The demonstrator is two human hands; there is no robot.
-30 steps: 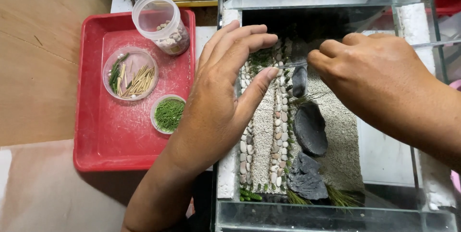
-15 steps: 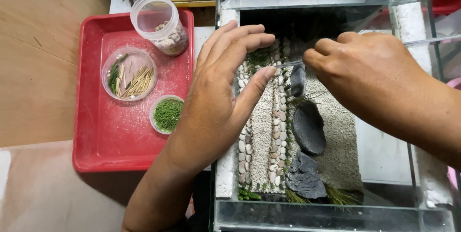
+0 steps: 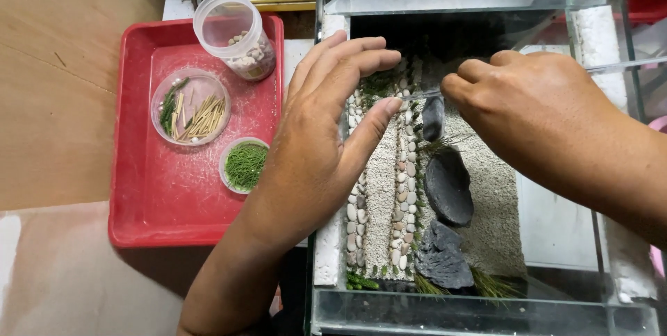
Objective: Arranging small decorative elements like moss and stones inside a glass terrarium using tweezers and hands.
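Observation:
A small glass tank (image 3: 333,37) holds pale sand, two rows of small pebbles (image 3: 406,190), dark flat stones (image 3: 448,186) and tufts of green plants. My left hand (image 3: 326,134) rests flat on the tank's left wall, fingers together, thumb reaching over the pebble rows. My right hand (image 3: 542,113) hovers over the tank's middle and pinches thin metal tweezers (image 3: 420,95), whose tip points left near a small upright dark stone (image 3: 432,118) and the far pebbles.
A red tray (image 3: 139,218) lies left of the tank with a clear jar of pebbles (image 3: 236,36), a dish of sticks and green bits (image 3: 190,108) and a small dish of green moss (image 3: 244,165). Loose stones and plants sit behind. A wooden surface lies at far left.
My right hand has shifted slightly left and down over the tank, bringing the tweezers' tip nearer the pebble rows. My left hand has stayed in place.

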